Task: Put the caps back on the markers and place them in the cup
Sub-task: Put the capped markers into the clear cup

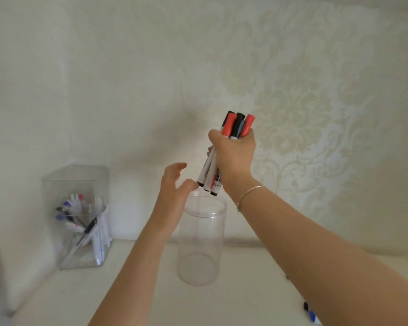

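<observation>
Red and black caps top the markers (224,151) bunched in the right hand (233,154), which is closed round their white barrels. The bundle is held nearly upright, tilted a little to the right at the top, caps up, with the lower ends just above the far rim of the cup (201,241). How many markers are in the bunch cannot be told for certain; at least four caps show. A thin bracelet (250,192) circles the right wrist.

The left hand (174,184) holds nothing. Its fingers are spread and loosely curled, and it hovers over the cup's left rim, the thumb close to the markers' lower ends; whether it touches them cannot be told.

The cup is clear, tall and round, standing upright on the white desk (245,290) with nothing in it. Well to its left, in the corner by the wall, a clear square box (80,217) holds a jumble of pens. At the lower right edge, beneath the right forearm, a blue-and-black piece (310,312) lies on the desk, too blurred to name.
</observation>
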{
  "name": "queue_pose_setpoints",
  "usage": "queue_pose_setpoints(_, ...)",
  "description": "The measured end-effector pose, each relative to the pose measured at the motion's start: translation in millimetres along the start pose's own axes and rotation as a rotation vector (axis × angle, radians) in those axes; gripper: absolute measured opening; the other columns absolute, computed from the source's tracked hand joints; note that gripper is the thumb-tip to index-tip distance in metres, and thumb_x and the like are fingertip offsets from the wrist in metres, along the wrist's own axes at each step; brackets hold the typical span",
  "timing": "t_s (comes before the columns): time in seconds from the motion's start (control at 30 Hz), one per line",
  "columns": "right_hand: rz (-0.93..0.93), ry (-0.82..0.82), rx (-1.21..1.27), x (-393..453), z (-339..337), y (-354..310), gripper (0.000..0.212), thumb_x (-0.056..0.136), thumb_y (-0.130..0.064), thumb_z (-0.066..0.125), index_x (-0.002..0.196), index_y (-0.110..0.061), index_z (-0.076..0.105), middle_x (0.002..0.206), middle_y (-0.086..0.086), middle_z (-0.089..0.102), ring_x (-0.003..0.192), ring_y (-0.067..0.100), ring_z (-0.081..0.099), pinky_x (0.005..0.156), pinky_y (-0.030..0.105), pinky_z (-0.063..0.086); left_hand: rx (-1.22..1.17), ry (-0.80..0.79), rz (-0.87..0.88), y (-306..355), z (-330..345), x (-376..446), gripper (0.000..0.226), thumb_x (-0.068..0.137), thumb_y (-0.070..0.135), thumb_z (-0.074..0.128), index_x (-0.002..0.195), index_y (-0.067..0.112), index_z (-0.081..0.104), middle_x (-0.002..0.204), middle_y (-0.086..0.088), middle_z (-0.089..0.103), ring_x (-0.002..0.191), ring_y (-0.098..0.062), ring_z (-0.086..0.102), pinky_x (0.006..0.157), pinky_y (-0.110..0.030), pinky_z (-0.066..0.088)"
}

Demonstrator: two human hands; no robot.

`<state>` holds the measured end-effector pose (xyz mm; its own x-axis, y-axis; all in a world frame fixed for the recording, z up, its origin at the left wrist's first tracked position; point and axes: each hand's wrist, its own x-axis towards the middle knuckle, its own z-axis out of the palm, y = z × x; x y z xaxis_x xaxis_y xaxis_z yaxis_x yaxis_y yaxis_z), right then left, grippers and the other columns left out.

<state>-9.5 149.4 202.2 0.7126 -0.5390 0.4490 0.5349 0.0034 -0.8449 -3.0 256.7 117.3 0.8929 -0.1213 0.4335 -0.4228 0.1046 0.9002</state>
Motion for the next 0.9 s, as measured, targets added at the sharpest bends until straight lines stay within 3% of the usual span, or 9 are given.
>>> queue_pose_setpoints(0.1,-0.01,-0.015,-0.083,-1,6,21,0.028,0.072,-0.008,0.067,0.082,-0.019,0.044,0.073,0.005,0.054,0.06,0.025,0.059,0.066,0.047,0.057,0.113,-0.286,-0.159,-22,-14,-8,0.103,0.055,0.041,0.076,0.143,0.045,0.023,0.149,0.013,0.029,0.139,-0.003,0.026,0.102,-0.027,0.03)
queue_pose_setpoints(0.2,-0.008,-0.064,-0.15,-5,3,35,0.027,0.072,-0.006,0.066,0.081,-0.018,0.044,0.071,0.003,0.052,0.061,0.023,0.055,0.068,0.047,0.055,0.372,-0.277,-0.107,-30,-6,-6,0.123,0.047,0.05,0.085,0.146,0.049,0.012,0.148,0.016,0.034,0.138,-0.004,0.032,0.109,-0.036,0.036)
queue_pose_setpoints(0.33,0.012,-0.207,-0.218,-12,-16,36,0.024,0.074,-0.002,0.065,0.086,-0.014,0.049,0.075,0.007,0.052,0.064,0.021,0.054,0.067,0.042,0.056,0.377,-0.234,-0.004,-24,16,-5,0.108,0.049,0.047,0.089,0.14,0.044,0.032,0.132,0.018,0.054,0.125,0.0,0.049,0.102,-0.03,0.044)
queue_pose_setpoints(0.43,0.049,-0.3,-0.231,-9,-40,22,0.021,0.075,0.001,0.066,0.086,-0.011,0.051,0.069,0.003,0.052,0.059,0.015,0.053,0.06,0.029,0.053,0.365,-0.239,0.062,-5,37,-7,0.069,0.056,0.03,0.091,0.111,0.043,0.052,0.11,0.017,0.063,0.096,0.007,0.062,0.079,-0.015,0.05)
queue_pose_setpoints(0.57,0.116,-0.337,-0.219,0,-90,-3,0.033,0.074,0.003,0.067,0.105,0.006,0.056,0.08,0.013,0.056,0.071,0.025,0.059,0.074,0.046,0.057,0.302,-0.324,0.121,16,82,-11,0.058,0.057,0.012,0.09,0.099,0.032,0.056,0.089,0.008,0.07,0.075,-0.003,0.069,0.063,-0.021,0.054)
queue_pose_setpoints(0.63,0.141,-0.356,-0.233,3,-122,-16,0.037,0.075,0.005,0.067,0.11,0.007,0.054,0.081,0.015,0.058,0.07,0.024,0.062,0.069,0.041,0.058,0.251,-0.369,0.108,20,111,-14,0.062,0.057,0.009,0.089,0.102,0.031,0.054,0.086,0.004,0.07,0.064,-0.006,0.068,0.052,-0.017,0.049)
queue_pose_setpoints(0.7,0.186,-0.392,-0.259,3,-153,-29,0.032,0.073,0.007,0.068,0.103,0.003,0.056,0.076,0.012,0.059,0.066,0.02,0.063,0.063,0.031,0.058,0.237,-0.395,0.108,21,137,-17,0.073,0.054,0.018,0.089,0.115,0.034,0.051,0.095,0.002,0.069,0.068,-0.006,0.068,0.052,-0.018,0.048)
queue_pose_setpoints(0.77,0.211,-0.384,-0.329,6,-193,-41,0.03,0.071,0.008,0.07,0.095,-0.003,0.057,0.075,0.011,0.06,0.068,0.021,0.064,0.066,0.032,0.057,0.264,-0.428,0.134,22,168,-23,0.082,0.051,0.031,0.09,0.121,0.041,0.049,0.11,0.01,0.065,0.087,-0.002,0.067,0.067,-0.019,0.05)
queue_pose_setpoints(0.9,0.211,-0.296,-0.447,14,-260,-61,0.029,0.067,0.005,0.074,0.092,-0.001,0.062,0.084,0.016,0.064,0.079,0.028,0.068,0.081,0.044,0.057,0.239,-0.505,0.195,31,229,-41,0.068,0.057,0.027,0.091,0.104,0.051,0.047,0.105,0.015,0.065,0.087,0.006,0.065,0.07,-0.012,0.047)
